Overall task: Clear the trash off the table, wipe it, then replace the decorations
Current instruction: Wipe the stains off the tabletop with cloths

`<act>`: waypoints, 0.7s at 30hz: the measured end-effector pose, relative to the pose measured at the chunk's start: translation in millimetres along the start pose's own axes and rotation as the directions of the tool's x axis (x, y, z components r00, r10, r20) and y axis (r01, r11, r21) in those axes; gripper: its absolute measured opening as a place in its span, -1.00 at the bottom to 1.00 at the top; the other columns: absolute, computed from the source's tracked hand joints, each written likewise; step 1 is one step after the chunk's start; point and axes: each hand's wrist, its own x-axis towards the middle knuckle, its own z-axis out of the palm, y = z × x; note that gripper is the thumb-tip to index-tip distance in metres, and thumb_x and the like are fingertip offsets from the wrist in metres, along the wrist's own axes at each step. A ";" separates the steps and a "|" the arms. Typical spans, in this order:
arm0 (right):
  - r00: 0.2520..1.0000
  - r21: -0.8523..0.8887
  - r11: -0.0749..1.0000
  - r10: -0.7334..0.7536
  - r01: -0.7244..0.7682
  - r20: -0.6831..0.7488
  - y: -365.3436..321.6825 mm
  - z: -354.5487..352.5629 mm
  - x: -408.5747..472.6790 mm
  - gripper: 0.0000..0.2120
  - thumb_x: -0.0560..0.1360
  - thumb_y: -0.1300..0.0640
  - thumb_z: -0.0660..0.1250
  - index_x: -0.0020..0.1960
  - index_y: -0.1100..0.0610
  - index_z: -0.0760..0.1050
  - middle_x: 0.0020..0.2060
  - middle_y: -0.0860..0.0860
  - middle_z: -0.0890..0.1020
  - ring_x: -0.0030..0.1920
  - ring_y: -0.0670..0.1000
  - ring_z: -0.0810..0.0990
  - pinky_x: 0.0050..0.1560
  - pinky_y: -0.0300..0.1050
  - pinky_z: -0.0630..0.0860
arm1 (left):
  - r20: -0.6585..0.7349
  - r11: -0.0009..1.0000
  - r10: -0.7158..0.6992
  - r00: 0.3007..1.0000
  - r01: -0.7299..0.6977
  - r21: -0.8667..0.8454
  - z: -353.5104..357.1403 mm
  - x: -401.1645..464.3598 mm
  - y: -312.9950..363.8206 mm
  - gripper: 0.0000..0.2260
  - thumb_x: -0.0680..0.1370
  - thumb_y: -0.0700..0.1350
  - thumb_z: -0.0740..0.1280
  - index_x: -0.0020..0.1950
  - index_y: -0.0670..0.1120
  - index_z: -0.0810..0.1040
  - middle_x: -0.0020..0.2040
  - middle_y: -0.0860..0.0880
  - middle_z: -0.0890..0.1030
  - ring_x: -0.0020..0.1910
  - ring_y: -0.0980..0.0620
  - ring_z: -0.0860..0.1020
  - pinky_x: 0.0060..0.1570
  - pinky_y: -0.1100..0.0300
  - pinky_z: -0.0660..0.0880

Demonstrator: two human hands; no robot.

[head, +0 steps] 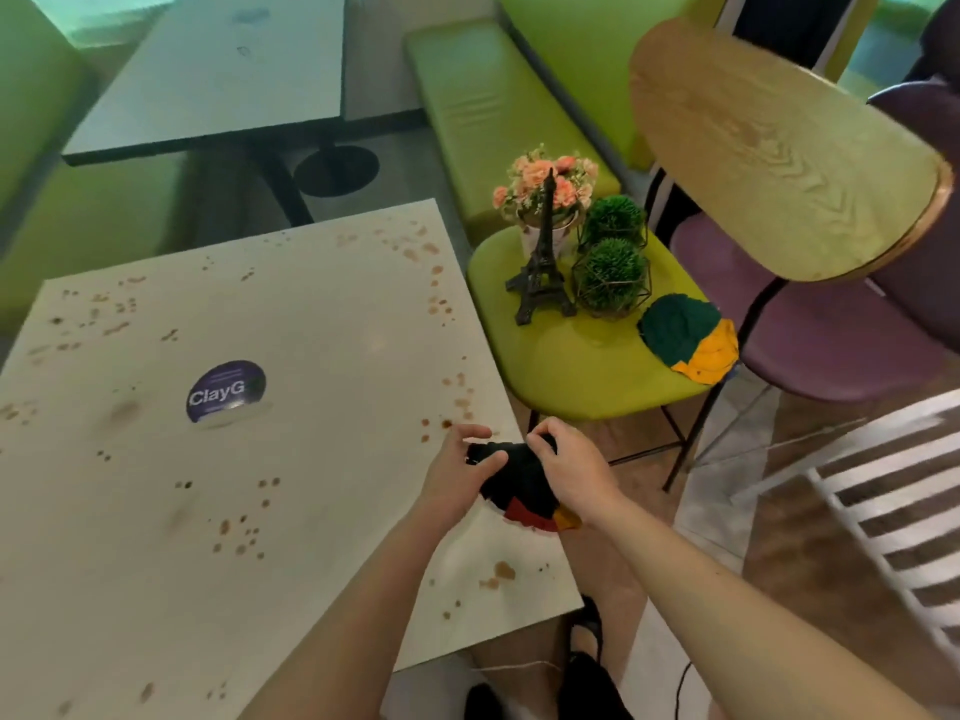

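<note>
A white table (291,314) speckled with brown stains fills the left half, with a round purple sticker (226,391) on it. At its right edge lies a dark cloth (519,485) with red and yellow patches. My left hand (460,475) holds its left side and my right hand (563,467) pinches its top. On a green chair (576,366) to the right stand a pink flower pot (550,200), a small Eiffel Tower model (540,267), two green ball plants (613,257) in wire frames, and a green and yellow cloth (688,337).
A wooden chair back (779,148) and purple seats (831,335) stand at the right. A green bench (483,106) and a second table (218,75) lie beyond. White slats (883,491) sit at the lower right. My shoes (587,631) show below the table edge.
</note>
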 end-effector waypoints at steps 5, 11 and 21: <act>0.999 -0.115 0.993 0.006 -0.002 0.037 -6.3 25.5 -30.0 -0.80 0.65 -0.08 0.10 0.01 -0.04 0.45 0.02 -0.03 0.52 -0.02 0.03 0.53 -0.08 0.04 0.49 | 0.015 0.992 0.017 1.000 -0.019 0.127 -21.8 -27.2 -28.0 -0.81 0.57 -0.05 0.37 0.16 0.07 0.46 -0.01 0.02 0.58 -0.09 0.10 0.60 -0.13 0.26 0.55; 0.995 -0.449 0.891 -0.096 0.072 -0.032 15.8 48.8 -67.6 -0.70 0.61 -0.18 0.14 0.26 -0.10 0.46 0.32 0.03 0.29 0.30 0.10 0.28 0.25 0.04 0.39 | -0.077 0.893 0.149 0.986 -0.100 0.439 -47.9 -50.7 -65.3 -0.82 0.61 -0.09 0.29 0.17 0.12 0.48 0.10 0.11 0.55 0.03 0.13 0.52 0.04 0.15 0.51; 0.996 -0.483 0.873 -0.087 0.065 -0.022 33.3 94.7 -104.9 -0.49 0.64 -0.20 0.01 0.57 -0.19 0.07 0.57 0.01 0.10 0.55 0.14 -0.01 0.54 0.10 0.08 | -0.172 0.555 0.197 0.965 0.035 0.831 -86.3 -48.1 -113.3 -0.56 0.66 0.03 0.13 0.54 0.02 0.20 0.55 0.00 0.17 0.50 -0.04 0.13 0.42 0.06 0.21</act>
